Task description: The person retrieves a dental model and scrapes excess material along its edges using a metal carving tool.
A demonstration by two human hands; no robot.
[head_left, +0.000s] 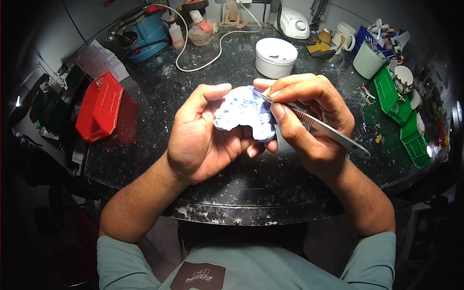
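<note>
My left hand [195,133] holds a pale blue-white dental cast [241,112], shaped like a horseshoe with a bumpy upper surface. The thumb lies along its left side, and the fingers curl beneath it. In my right hand [316,116] is a scalpel [333,134] with a flat metal handle, gripped like a pen. Its tip end meets the upper right edge of the cast, where my right fingers partly hide the contact. Both hands are raised above the black worktop [232,186].
A white round tub [275,60] stands behind the hands. On the left are a red bin [100,107] and a blue machine [147,38]. Green bins [390,96], a mug [344,34] and a tool-filled cup [368,63] line the right side. A pale cable [220,50] loops across the back.
</note>
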